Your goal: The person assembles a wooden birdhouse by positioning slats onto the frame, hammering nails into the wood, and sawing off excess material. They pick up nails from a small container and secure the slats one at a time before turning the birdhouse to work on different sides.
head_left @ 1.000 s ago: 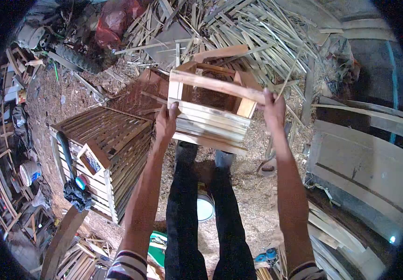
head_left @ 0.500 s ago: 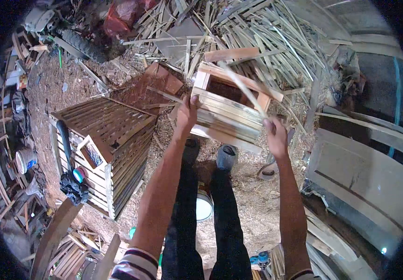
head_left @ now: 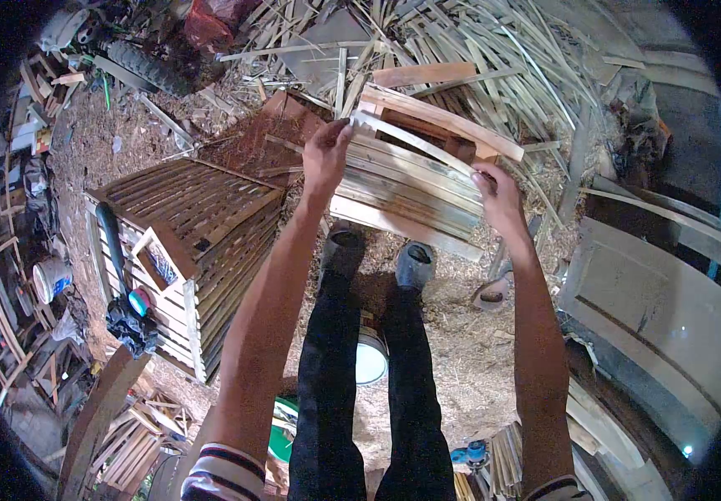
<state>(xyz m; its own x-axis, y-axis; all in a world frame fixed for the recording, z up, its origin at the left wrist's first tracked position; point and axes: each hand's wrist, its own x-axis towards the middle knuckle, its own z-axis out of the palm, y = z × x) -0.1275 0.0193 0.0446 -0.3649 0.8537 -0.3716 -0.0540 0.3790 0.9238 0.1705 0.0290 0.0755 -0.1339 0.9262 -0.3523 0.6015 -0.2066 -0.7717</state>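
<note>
On the far left I see a white-and-blue bucket (head_left: pixel 51 277) with a label too small for me to read. Right of it stands a slatted cage (head_left: pixel 198 221) with a dark-handled tool (head_left: pixel 112 246) lying along its left edge and a dark cloth bundle (head_left: pixel 132 327) at the tool's near end. No lettering on any of these is clear enough to make out. The left hand (head_left: pixel 325 157) is raised in front of me, thumb and fingers pinched on the left end of a thin slat (head_left: pixel 415 146). The slat lies along the upper edge of a wooden crate (head_left: pixel 406 196), which is held up above the boots, in front of the heap of bamboo strips (head_left: pixel 469 50). Its long axis runs from far left to nearer right, with the left end higher in my view. The crate's long side runs the same slanted way, and its slatted face is turned towards me. The right hand (head_left: pixel 498 196) closes on the slat's right end, at the crate's right corner. Pale boards (head_left: pixel 657 309) lie to the right.
</note>
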